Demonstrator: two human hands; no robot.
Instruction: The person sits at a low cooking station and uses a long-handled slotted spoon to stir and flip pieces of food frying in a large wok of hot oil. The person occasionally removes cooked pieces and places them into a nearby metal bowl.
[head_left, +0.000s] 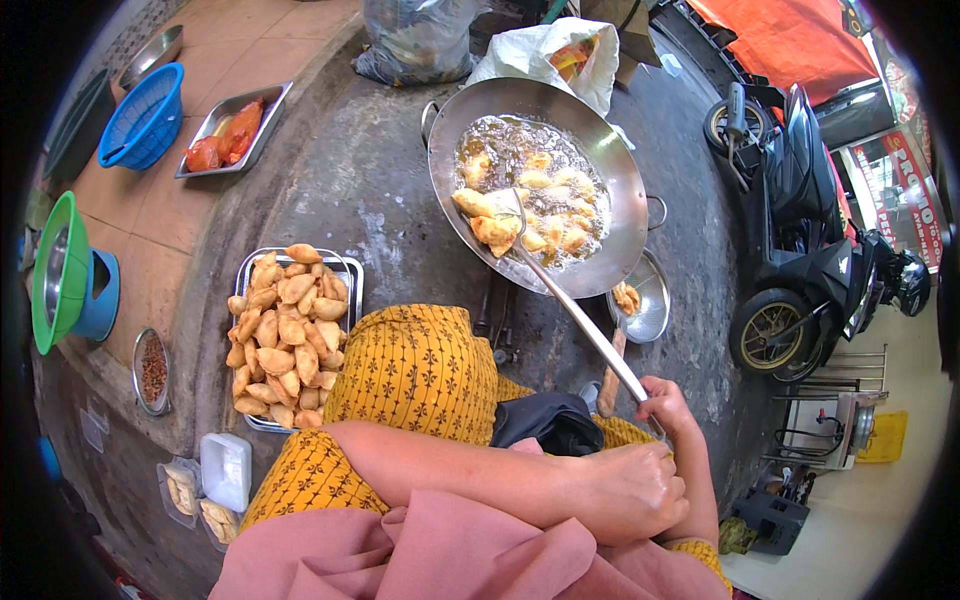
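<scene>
My right hand (667, 406) grips the handle of a long metal spatula (577, 322). The spatula's blade is in a large steel wok (630, 165), under several golden pastries (496, 232) at the near left side. More pastries (574, 238) fry in bubbling oil (517, 139). My left arm crosses my lap, and my left hand (634, 487) is curled into a fist against my right forearm; its palm is hidden. Left of my knee, a metal tray (358, 281) carries a high heap of folded pastries (289, 337), golden and pale brown.
A wire strainer (654, 307) with a fried piece lies beside the wok. At left are a steel tray (274, 112) with red bagged food, a blue basket (142, 120), a green basin (67, 262) and plastic boxes (226, 469). Sacks (517, 56) stand behind; a motorcycle (795, 247) stands right.
</scene>
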